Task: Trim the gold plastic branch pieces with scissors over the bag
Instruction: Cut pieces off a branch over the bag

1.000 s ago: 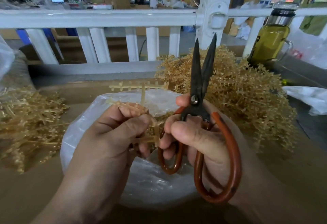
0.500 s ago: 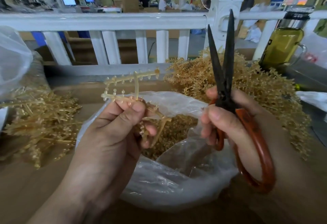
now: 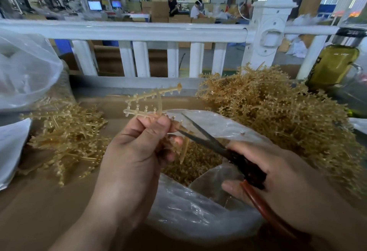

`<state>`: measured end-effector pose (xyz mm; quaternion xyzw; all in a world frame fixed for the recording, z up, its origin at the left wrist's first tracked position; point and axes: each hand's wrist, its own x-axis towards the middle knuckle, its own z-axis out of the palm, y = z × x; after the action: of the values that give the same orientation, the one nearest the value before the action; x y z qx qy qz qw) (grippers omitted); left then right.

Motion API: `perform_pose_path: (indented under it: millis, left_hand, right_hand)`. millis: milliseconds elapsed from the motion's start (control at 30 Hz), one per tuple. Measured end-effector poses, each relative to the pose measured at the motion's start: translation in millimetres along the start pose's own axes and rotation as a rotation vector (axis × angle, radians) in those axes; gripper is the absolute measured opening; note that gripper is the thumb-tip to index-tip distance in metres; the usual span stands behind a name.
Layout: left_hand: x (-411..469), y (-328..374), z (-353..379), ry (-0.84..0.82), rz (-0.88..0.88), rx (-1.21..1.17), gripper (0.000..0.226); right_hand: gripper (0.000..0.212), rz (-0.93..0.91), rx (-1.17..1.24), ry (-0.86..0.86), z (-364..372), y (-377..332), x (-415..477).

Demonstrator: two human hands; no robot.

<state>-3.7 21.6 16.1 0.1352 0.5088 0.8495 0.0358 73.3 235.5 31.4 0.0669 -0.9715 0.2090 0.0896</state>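
Two grips: left hand (image 3: pixel 135 151) pinches branch (image 3: pixel 153 95), right hand (image 3: pixel 278 181) clasps scissors (image 3: pixel 235 157), handles half-hidden.

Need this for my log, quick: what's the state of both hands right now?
Left hand: closed, pinching a gold branch piece.
Right hand: closed round the scissors, whose blades are open.

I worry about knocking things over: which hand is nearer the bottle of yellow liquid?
Right. The right hand, gripping the scissors, is left of the bottle and nearer the person; the left hand, holding a branch piece, is farther left.
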Motion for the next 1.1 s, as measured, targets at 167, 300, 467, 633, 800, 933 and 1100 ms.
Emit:
perform_pose_path:
  millis: [167,300,467,633,800,933,1100]
  left_hand:
    - [-1,-3,0,-0.008,0.031,0.063,0.008]
    - [-1,-1,2,-0.022,0.039,0.018,0.007]
    - [-1,-2,2,-0.022,0.04,0.02,0.008]
    - [-4,-2,4,-0.014,0.068,0.102,0.01]
    - [-6,-3,8,0.009,0.089,0.171,0.014]
    - [-6,-4,9,-0.014,0.084,0.17,0.012]
    - [-9,-5,11,-0.041,0.079,0.145,0.013]
  right_hand:
    - [0.061,-0.009,-0.033,0.018,3,2,0]
    - [0.059,-0.03,0.003,-0.016,3,6,1]
    - [0.058,-0.065,0.048,0.029,6,7,0]
    - [0.051,-0.1,0.083,0.038,6,7,1]
    - [0.046,-0.128,0.09,0.069,7,6,-1]
    - [0.045,-0.151,0.115,0.088,5,5,-1]
    - [0.038,-0.182,0.102,0.072,6,6,0]
